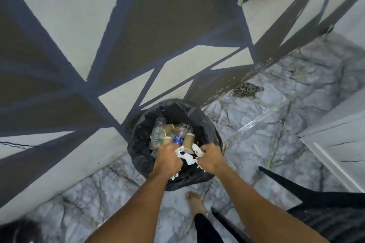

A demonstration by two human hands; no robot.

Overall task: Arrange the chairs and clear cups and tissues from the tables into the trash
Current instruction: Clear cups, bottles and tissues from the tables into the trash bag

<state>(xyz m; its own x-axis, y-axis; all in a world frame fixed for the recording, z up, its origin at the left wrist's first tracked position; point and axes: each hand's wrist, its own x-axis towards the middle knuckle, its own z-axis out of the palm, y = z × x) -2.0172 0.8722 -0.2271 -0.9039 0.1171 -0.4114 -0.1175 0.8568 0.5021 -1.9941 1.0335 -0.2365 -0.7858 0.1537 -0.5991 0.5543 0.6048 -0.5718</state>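
Both hands over the trash bin with crumpled tissues

The left hand (167, 157) and right hand (210, 157) hang side by side above the near rim of a round trash bin (138, 156) lined with a black bag. Each hand is curled closed around white crumpled tissues (188, 157), which bunch up between the two fists; a further white scrap shows below the left wrist. Inside the bin lie brown paper cups (188, 142) and clear plastic water bottles (159, 126), one with a blue label. The bin stands on a grey marble floor (276, 124), against a wall painted with dark and pale triangles (79, 25). A bare foot (195, 202) stands just behind the bin
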